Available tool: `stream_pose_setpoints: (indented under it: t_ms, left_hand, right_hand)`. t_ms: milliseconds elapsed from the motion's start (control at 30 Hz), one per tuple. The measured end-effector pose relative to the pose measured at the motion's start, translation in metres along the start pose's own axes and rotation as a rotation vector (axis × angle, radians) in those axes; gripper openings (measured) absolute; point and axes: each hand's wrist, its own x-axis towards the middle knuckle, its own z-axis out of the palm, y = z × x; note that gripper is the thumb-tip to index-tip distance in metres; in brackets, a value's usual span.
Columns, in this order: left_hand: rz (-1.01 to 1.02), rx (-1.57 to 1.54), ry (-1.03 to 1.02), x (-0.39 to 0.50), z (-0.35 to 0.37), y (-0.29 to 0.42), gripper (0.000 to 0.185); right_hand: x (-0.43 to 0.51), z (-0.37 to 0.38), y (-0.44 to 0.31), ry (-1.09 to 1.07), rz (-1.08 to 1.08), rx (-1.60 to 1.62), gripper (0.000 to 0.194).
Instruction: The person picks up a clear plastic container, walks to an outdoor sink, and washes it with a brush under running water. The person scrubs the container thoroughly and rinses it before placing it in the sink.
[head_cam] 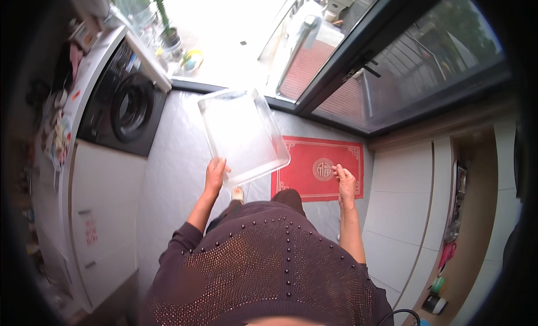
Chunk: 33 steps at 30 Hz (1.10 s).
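Note:
My left hand [216, 174] grips a clear plastic tray or bin [243, 137] by its near left corner. The tray has raised walls and hangs tilted in front of me, with bright light glaring through its base. My right hand [346, 183] is raised to the right, above the red doormat [294, 153]. Its thumb and fingertips are brought together, and I see nothing between them. A slippered foot [238, 193] shows below the tray's near edge.
A black front-loading washing machine [130, 107] stands at left under a cluttered white counter [90, 78]. Ahead, a dark-framed glass door [370, 73] opens onto a bright outdoor area with potted plants [170, 38]. White cabinets [399, 191] with an open shelf niche [475, 174] line the right.

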Motion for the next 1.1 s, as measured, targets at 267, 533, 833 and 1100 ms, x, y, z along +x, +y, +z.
stream_pose_setpoints:
  t_ms: [267,533,833,1100]
  left_hand:
    - [-0.102,0.043,0.012,0.024,0.047,0.008,0.031]
    - [-0.239,0.003,0.055,0.036,0.129,0.036,0.030]
    - [-0.345,0.006,0.105,0.026,0.180,0.050,0.030]
    - [-0.380,0.008,0.148,0.044,0.194,0.045,0.030]
  right_hand:
    - [0.142,-0.031,-0.047,0.154,-0.368,-0.279,0.028]
    - [0.357,-0.057,-0.085,0.408,-0.728,-0.821,0.042]
    - [0.470,-0.054,-0.104,0.129,-0.560,-1.157,0.025]
    - [0.486,-0.048,-0.084,0.145,-0.504,-1.021,0.031]
